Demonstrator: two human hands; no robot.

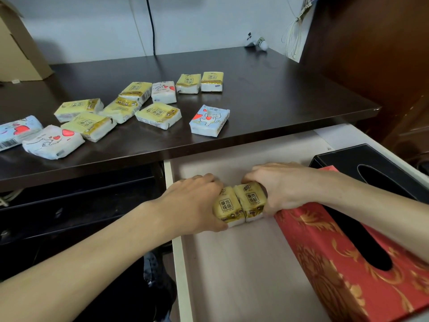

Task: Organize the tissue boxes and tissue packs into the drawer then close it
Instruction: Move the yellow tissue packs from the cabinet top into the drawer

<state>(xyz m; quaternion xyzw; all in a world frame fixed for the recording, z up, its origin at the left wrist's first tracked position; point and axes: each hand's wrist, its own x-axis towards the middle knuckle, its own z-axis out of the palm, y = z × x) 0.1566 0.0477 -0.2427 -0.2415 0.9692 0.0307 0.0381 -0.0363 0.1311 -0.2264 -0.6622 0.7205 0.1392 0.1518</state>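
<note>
The white drawer (243, 270) stands pulled out below the dark desk. Inside it, two yellow tissue packs stand side by side: my left hand (197, 203) grips the left pack (228, 206) and my right hand (285, 184) grips the right pack (251, 198). A red and gold tissue box (343, 259) lies along the drawer's right side, touching the right pack. A black tissue box (369, 168) sits behind it. Several yellow tissue packs (157, 115) and white or blue heart-printed packs (210, 120) lie scattered on the desk top (278, 89).
A cardboard box (18, 49) stands at the desk's back left. A black cable (152, 26) hangs down the wall, and a small white object (256, 43) lies at the back right. A dark wooden cabinet (376, 54) rises on the right.
</note>
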